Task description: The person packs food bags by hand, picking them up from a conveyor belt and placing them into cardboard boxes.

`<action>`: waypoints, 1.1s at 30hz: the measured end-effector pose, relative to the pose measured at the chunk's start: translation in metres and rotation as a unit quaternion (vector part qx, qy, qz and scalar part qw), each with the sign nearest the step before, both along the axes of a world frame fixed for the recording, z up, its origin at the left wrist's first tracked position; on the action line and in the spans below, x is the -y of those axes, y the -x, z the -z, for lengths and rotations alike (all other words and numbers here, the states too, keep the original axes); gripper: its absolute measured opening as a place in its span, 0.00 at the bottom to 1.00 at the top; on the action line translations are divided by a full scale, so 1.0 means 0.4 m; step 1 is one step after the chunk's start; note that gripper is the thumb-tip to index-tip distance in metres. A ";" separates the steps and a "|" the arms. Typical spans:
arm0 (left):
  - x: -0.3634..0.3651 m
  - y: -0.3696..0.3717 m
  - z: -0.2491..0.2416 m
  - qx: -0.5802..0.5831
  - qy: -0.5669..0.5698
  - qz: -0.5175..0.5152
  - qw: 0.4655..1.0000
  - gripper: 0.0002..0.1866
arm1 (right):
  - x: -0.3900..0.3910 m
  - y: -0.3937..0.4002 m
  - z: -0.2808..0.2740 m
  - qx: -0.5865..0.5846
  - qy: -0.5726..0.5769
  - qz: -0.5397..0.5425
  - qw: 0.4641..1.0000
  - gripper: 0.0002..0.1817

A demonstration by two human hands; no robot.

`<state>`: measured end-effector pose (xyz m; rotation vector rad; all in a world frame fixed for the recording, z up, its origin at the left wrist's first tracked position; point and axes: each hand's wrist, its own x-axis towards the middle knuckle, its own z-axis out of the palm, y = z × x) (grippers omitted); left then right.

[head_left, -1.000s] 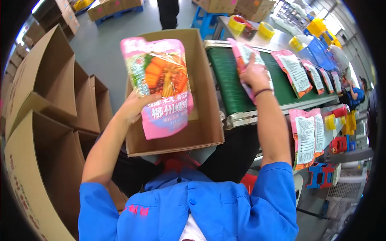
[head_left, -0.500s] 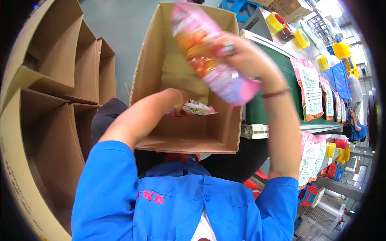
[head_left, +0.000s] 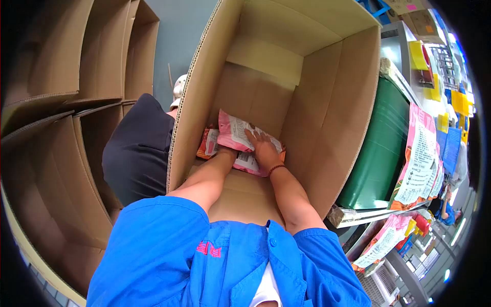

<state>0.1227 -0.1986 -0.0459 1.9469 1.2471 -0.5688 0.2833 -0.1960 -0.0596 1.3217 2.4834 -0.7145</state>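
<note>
A deep open cardboard box [head_left: 327, 102] stands in front of me, with both forearms reaching down into it. Pink and white printed pouches [head_left: 236, 130] lie at its bottom, one partly over others. My right hand [head_left: 263, 148] rests on the top pouch with its fingers spread. Under that pouch's edge goes my left hand [head_left: 225, 153]; its fingers are hidden by the pouch.
Several empty-looking cardboard boxes [head_left: 56, 163] stand at the left. To the right runs a green conveyor belt [head_left: 376, 148] carrying pink pouches [head_left: 422, 153]. Yellow tape rolls [head_left: 418, 55] sit beyond it. A person in blue [head_left: 448, 212] is far right.
My right hand has come down from above the box to its bottom, and the pouch it held now lies there. The view has shifted, so the box appears larger and tilted.
</note>
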 end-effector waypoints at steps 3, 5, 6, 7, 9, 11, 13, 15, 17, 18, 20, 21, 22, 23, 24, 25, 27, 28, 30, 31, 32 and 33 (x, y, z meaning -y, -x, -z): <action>0.033 0.003 0.013 0.008 -0.002 -0.021 1.000 0.29 | 0.028 -0.018 -0.004 -0.013 -0.014 0.024 1.000 0.39; 0.034 0.009 0.017 0.004 -0.009 -0.022 1.000 0.29 | 0.036 0.001 0.003 0.037 -0.010 -0.006 0.999 0.39; 0.031 0.009 0.024 -0.001 -0.016 -0.015 1.000 0.29 | 0.031 0.008 0.005 0.093 -0.009 -0.025 0.995 0.38; 0.021 0.014 0.024 -0.002 -0.014 -0.001 1.000 0.29 | 0.029 0.019 0.003 0.119 0.027 -0.016 0.992 0.37; -0.003 0.030 0.019 -0.007 0.004 0.042 0.999 0.29 | -0.007 0.048 -0.054 0.165 0.112 0.028 0.979 0.36; -0.032 0.062 -0.015 -0.019 0.057 0.102 0.993 0.29 | -0.056 0.078 -0.009 0.117 0.206 0.067 0.969 0.32; -0.094 0.072 -0.084 -0.013 0.142 0.157 0.977 0.30 | -0.126 0.134 -0.196 0.073 0.115 0.030 0.990 0.17; -0.183 0.058 -0.184 0.082 0.256 0.108 0.957 0.30 | -0.204 0.189 -0.448 0.010 0.107 0.124 0.986 0.16; -0.250 0.034 -0.288 0.285 0.340 -0.086 0.892 0.30 | -0.216 0.187 -0.656 -0.120 -0.129 0.158 0.971 0.14; -0.270 0.014 -0.341 0.403 0.368 -0.176 0.819 0.30 | -0.194 0.163 -0.818 -0.240 -0.135 0.168 0.947 0.23; -0.272 -0.070 -0.439 0.556 0.359 -0.287 0.692 0.30 | -0.114 0.059 -1.036 -0.366 -0.294 0.194 0.862 0.21; -0.257 -0.104 -0.473 0.591 0.342 -0.322 0.656 0.31 | -0.084 0.006 -1.100 -0.385 -0.388 0.191 0.815 0.20; -0.245 -0.137 -0.514 0.583 0.326 -0.339 0.662 0.34 | -0.073 -0.050 -1.125 -0.359 -0.447 0.199 0.795 0.20; -0.232 -0.170 -0.556 0.574 0.310 -0.356 0.669 0.37 | -0.066 -0.116 -1.145 -0.335 -0.503 0.206 0.770 0.20; -0.217 -0.208 -0.596 0.554 0.282 -0.398 0.675 0.43 | -0.065 -0.190 -1.158 -0.296 -0.502 0.238 0.777 0.19; -0.217 -0.233 -0.584 0.558 0.268 -0.414 0.668 0.50 | -0.067 -0.268 -1.153 -0.231 -0.517 0.272 0.778 0.19; -0.206 -0.260 -0.635 0.637 0.339 -0.348 0.598 0.44 | -0.099 -0.445 -1.095 -0.144 -0.503 0.311 0.794 0.26; -0.204 -0.271 -0.640 0.642 0.331 -0.349 0.598 0.44 | -0.119 -0.555 -1.039 -0.046 -0.502 0.318 0.803 0.34; -0.216 -0.295 -0.639 0.675 0.330 -0.376 0.542 0.33 | -0.106 -0.627 -1.022 0.139 -0.298 0.512 0.794 0.53; -0.222 -0.296 -0.653 0.679 0.322 -0.378 0.541 0.33 | -0.103 -0.662 -1.006 0.174 -0.258 0.537 0.784 0.57; -0.222 -0.290 -0.670 0.678 0.324 -0.369 0.547 0.28 | -0.102 -0.676 -1.005 0.196 -0.244 0.548 0.776 0.57; -0.212 -0.278 -0.691 0.674 0.328 -0.366 0.552 0.24 | -0.102 -0.688 -0.991 0.219 -0.224 0.558 0.768 0.58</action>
